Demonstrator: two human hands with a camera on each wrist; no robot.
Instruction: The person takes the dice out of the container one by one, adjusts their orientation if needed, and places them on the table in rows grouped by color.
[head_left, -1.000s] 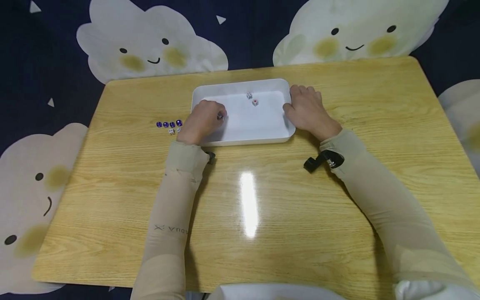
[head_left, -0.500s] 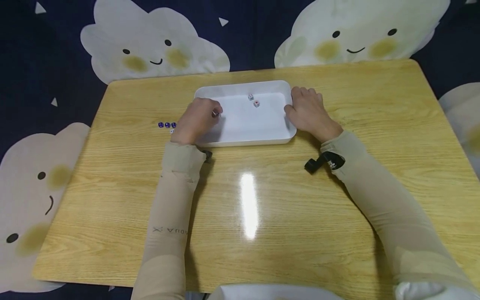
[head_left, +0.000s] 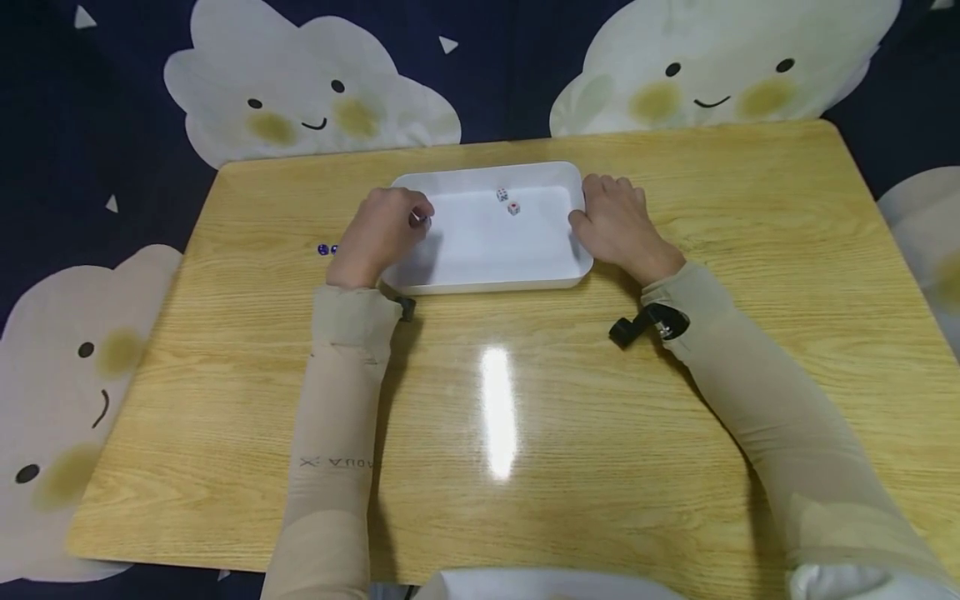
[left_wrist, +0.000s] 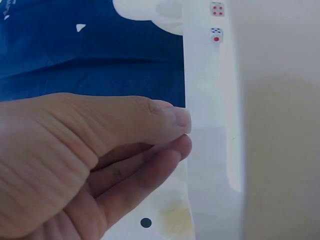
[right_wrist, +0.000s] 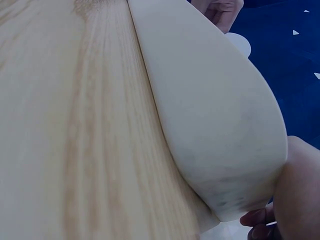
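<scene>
My left hand is over the left end of a white tray, thumb and fingertips pinched together. A small bluish die shows between those fingertips in the head view; in the left wrist view the thumb hides it. The right hand grips the tray's right end, thumb at the rim and fingers round the outside. Inside the tray, toward the back, lie two white dice, one with red pips and one with a red dot. Blue dice sit on the table left of the left hand, partly covered by it.
The wooden table bears a bright light reflection in front of the tray. Behind it hangs a dark blue cloth with cloud faces. A black wrist camera mount sits on the right sleeve.
My left hand has moved left and slightly back, still pinching the die, and now covers more of the dice on the table. The right hand and the two dice in the tray stay put.
</scene>
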